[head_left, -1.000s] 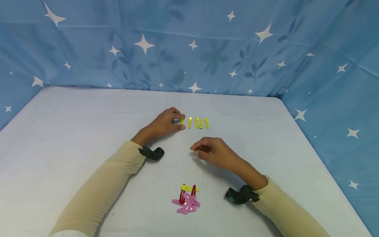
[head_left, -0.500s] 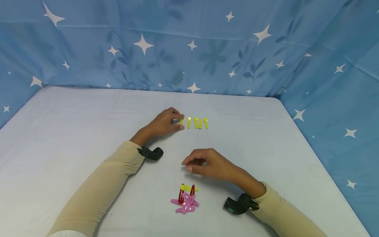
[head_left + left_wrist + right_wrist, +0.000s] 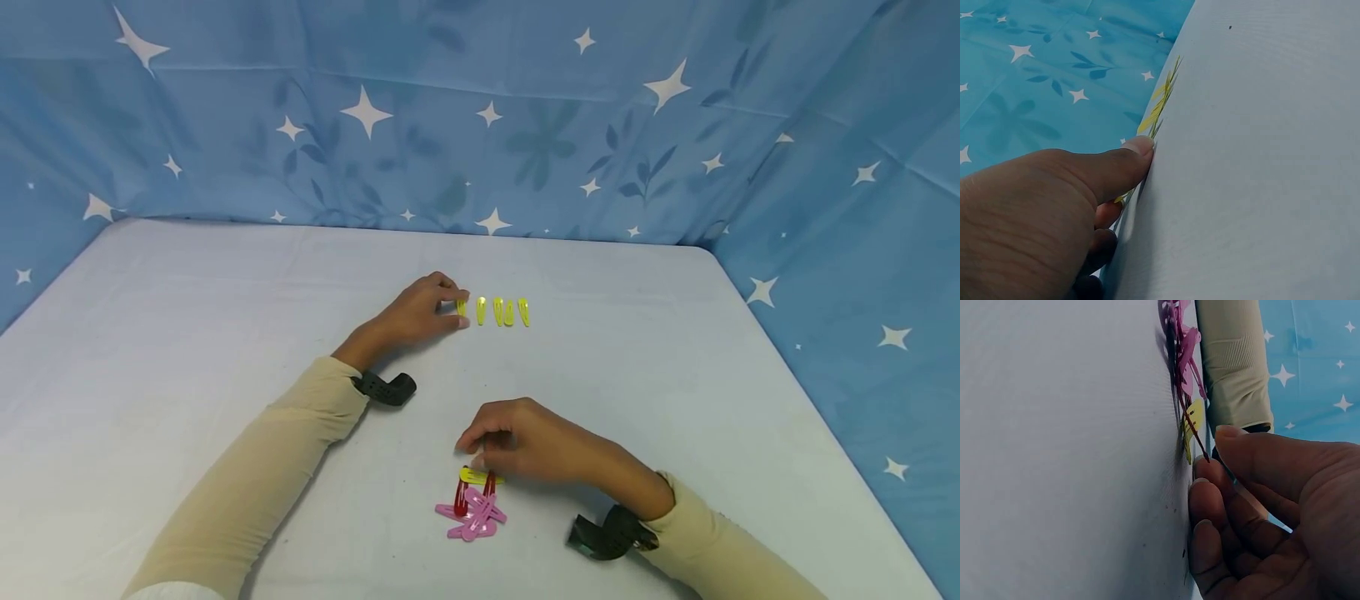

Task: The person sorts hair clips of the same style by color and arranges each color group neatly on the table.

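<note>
My left hand [image 3: 416,312] rests at the far side of the table, thumb and index finger at the two ends of a yellow snap hair clip [image 3: 461,307]. To the right of that clip, several more yellow hair clips [image 3: 498,312] lie upright in a row. Over the top edge of a small pile, my right hand [image 3: 536,442] hovers with thumb and index finger apart and nothing between them. The pile has a yellow hair clip [image 3: 474,477] lying crosswise, red hair clips [image 3: 461,498] and several pink hair clips [image 3: 478,518]. In the right wrist view, a red clip's tip [image 3: 1206,457] overlaps the index finger.
A white cloth [image 3: 247,333] covers the table. Behind it and to the right hangs a blue star-patterned curtain [image 3: 450,125]. Dark camera mounts sit on the left wrist [image 3: 386,389] and right wrist [image 3: 611,533], low over the cloth.
My right hand has moved from mid-table toward the near side and come down to the clip pile. The left hand stays at the leftmost yellow clip.
</note>
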`<state>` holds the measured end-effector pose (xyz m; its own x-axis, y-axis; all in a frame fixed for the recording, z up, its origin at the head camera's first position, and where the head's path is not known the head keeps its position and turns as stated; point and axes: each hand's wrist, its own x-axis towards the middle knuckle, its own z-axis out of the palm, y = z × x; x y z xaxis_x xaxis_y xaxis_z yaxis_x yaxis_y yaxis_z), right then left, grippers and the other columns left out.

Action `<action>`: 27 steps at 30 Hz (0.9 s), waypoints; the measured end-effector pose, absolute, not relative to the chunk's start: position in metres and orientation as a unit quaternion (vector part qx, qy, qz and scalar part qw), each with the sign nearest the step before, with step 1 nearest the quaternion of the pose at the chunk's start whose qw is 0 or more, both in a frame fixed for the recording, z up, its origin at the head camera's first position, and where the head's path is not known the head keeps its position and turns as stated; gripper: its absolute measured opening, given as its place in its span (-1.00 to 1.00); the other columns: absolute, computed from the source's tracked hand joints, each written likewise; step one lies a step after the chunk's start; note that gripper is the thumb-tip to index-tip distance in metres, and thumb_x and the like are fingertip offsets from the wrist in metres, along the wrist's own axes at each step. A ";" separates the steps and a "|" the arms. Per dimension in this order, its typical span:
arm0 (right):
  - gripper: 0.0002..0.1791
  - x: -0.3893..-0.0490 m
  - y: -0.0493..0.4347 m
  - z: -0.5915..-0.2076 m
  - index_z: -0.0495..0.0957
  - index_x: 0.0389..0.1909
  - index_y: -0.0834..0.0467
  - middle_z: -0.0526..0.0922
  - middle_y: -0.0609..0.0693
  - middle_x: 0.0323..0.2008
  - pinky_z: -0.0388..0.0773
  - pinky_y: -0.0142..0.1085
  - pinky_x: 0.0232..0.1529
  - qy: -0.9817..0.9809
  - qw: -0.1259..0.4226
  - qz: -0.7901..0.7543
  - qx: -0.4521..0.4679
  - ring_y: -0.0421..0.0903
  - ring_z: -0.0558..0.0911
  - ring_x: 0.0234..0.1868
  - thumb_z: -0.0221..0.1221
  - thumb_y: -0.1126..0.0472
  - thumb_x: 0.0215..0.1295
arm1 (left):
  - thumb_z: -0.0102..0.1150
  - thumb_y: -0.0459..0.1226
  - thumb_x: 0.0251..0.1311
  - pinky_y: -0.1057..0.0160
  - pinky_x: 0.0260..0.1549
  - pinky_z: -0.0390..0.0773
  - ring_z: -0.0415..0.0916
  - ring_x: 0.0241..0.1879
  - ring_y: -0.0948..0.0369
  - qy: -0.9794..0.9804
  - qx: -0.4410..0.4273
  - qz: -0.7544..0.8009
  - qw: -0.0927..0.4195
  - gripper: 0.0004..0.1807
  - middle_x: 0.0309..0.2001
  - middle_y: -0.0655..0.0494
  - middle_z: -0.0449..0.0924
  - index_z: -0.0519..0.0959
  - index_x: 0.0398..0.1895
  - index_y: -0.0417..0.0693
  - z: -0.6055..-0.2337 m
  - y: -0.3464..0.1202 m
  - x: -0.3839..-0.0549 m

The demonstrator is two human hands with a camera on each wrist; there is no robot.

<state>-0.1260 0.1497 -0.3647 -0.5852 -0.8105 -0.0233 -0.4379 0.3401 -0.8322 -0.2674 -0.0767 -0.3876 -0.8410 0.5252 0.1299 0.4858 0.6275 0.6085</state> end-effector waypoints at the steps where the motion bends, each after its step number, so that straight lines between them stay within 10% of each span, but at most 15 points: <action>1: -0.81 -0.126 0.150 -0.364 0.68 -0.10 0.11 0.64 -0.10 -0.25 0.52 -0.35 -0.18 0.788 0.229 -0.412 -0.397 -0.26 0.55 -0.30 0.29 0.29 0.27 | 0.28 -0.19 0.25 0.07 -0.07 0.39 0.39 -0.10 0.05 0.901 0.281 0.328 0.030 -0.48 0.10 -0.14 0.41 0.51 0.25 -0.19 -0.388 -0.076 -0.267; 27: -0.82 -0.118 0.143 -0.361 0.68 -0.26 -0.08 0.50 -0.32 -0.28 0.46 -0.41 -0.12 0.833 0.226 -0.309 -0.399 -0.32 0.47 -0.20 0.37 0.26 0.17 | 0.28 -0.19 0.26 0.07 -0.03 0.37 0.37 -0.04 0.05 0.900 0.278 0.332 0.037 -0.48 0.12 -0.14 0.40 0.49 0.26 -0.18 -0.386 -0.077 -0.266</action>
<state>-0.1185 0.1429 -0.3610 -0.5796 -0.8044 -0.1301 -0.5257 0.4911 -0.6946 -0.2665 -0.0772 -0.3861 -0.8425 0.5256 0.1183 0.4763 0.6242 0.6193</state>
